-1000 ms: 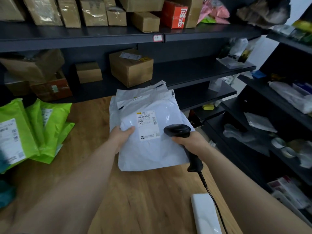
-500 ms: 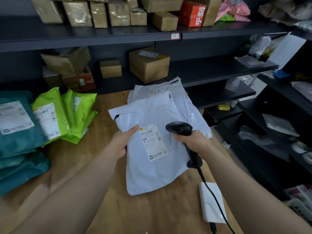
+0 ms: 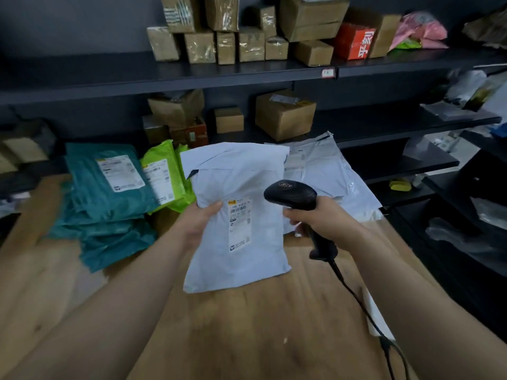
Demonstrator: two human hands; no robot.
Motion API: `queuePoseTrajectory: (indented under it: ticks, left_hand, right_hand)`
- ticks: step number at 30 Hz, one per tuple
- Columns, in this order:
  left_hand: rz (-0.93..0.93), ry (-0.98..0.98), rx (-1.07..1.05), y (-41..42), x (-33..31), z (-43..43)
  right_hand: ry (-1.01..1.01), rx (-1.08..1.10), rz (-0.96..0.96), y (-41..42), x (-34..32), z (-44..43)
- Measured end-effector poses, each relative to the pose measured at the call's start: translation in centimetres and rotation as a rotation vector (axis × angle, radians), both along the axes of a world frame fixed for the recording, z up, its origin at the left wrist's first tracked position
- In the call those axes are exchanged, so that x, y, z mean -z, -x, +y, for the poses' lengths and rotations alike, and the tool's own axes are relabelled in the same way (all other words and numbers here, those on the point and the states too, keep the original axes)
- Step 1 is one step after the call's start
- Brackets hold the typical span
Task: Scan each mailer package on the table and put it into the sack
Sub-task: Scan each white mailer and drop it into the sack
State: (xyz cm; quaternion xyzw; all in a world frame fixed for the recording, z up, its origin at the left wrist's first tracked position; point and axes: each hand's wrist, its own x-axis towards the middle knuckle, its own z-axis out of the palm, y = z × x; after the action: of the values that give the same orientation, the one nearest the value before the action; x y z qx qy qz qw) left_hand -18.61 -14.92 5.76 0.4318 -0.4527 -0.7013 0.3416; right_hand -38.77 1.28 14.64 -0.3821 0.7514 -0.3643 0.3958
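A white mailer (image 3: pixel 241 215) is held above the tabletop (image 3: pixel 247 325) by the left hand (image 3: pixel 200 223), whose fingers are clamped on its left edge; its long axis runs roughly upright. The label (image 3: pixel 240 224) is faced toward the scanner (image 3: pixel 296 198), gripped just to its right in the right hand (image 3: pixel 321 220). The sack is not seen (presumably off-frame), so the scan is judged the step in hand.

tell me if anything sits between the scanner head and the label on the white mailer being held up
Nothing visible does. The left hand holds the white mailer by its left edge, thumb clear of the label. The scanner in the right hand sits just right of the label with open space between.
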Motion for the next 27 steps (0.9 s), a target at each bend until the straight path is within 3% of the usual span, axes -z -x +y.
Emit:
queuePoseTrajectory:
  ticks: [6, 27]
  left_hand:
    - [0.070, -0.148, -0.047, -5.1, 0.3, 0.0]
    - [0.069, -0.221, 0.015, -9.8, 0.5, -0.3]
  right_hand:
    - [-0.027, -0.067, -0.029, -5.6, -1.6, 0.0]
    - [-0.097, 0.011, -0.057, -11.9, -2.9, 0.7]
